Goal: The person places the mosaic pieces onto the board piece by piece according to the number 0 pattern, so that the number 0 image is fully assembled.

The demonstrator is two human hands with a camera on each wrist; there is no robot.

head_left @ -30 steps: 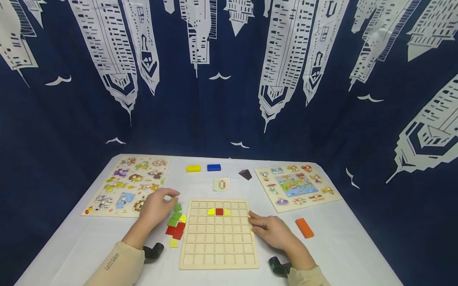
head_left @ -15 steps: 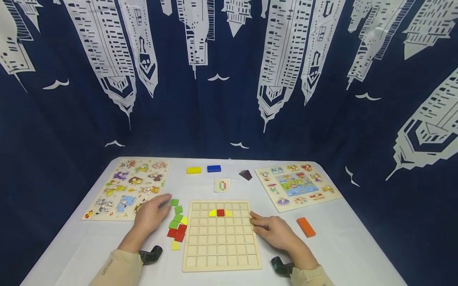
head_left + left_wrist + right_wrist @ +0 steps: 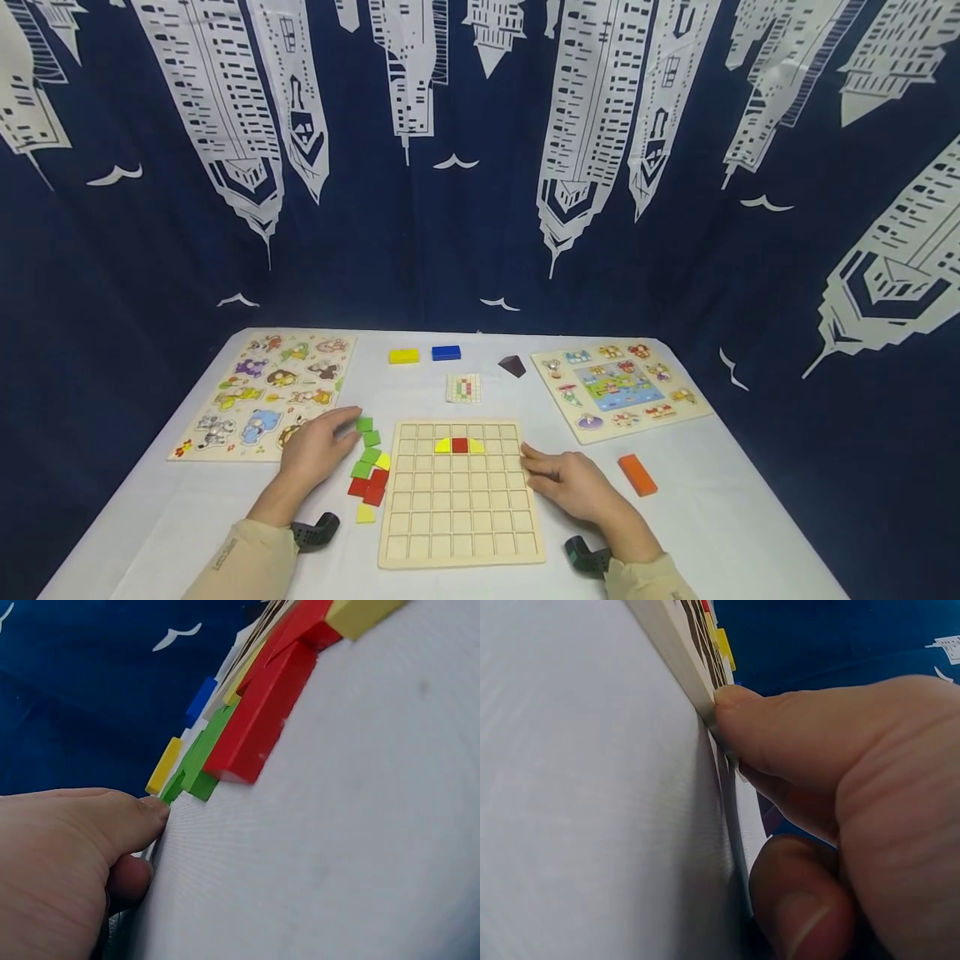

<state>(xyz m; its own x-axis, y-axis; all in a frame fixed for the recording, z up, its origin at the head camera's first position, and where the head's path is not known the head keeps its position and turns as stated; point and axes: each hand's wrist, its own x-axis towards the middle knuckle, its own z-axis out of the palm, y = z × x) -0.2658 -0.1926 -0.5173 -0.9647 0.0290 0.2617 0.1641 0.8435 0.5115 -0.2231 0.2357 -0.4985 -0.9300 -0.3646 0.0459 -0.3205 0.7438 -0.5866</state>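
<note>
left hand (image 3: 318,451) unmoved since half a second ago, relaxed fingers touching green tile (image 3: 364,425); right hand (image 3: 573,483) flat against grid board (image 3: 459,517).

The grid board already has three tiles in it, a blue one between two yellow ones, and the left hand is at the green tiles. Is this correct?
Not quite. In the head view, the middle tile in the grid board is red, not blue, between two yellow ones. The left hand is at the green tiles.

left hand (image 3: 67,862) | fingers (image 3: 139,817) touching green tile (image 3: 174,787) | red tile (image 3: 259,716) just beside | on white table (image 3: 337,847)
</note>
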